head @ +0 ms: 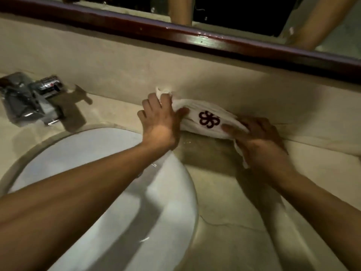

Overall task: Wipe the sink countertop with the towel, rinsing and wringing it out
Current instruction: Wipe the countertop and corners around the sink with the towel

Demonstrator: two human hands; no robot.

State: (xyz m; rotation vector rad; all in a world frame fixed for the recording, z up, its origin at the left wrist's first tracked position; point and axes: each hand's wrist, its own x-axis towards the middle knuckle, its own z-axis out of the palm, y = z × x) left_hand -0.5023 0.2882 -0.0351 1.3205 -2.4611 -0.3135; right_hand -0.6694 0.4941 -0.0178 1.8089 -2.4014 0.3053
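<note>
A white towel (207,119) with a dark looped emblem lies bunched on the beige countertop (224,202), close to the back wall and just right of the basin. My left hand (161,122) grips its left end, fingers curled over the cloth. My right hand (261,141) grips the right end, with a strip of towel hanging out below the palm. The towel is stretched between both hands. A wet sheen shows on the counter below it.
The white oval basin (93,192) fills the lower left under my left forearm. A chrome faucet (33,100) stands at the far left. A dark wooden mirror frame (175,34) runs along the wall above the backsplash.
</note>
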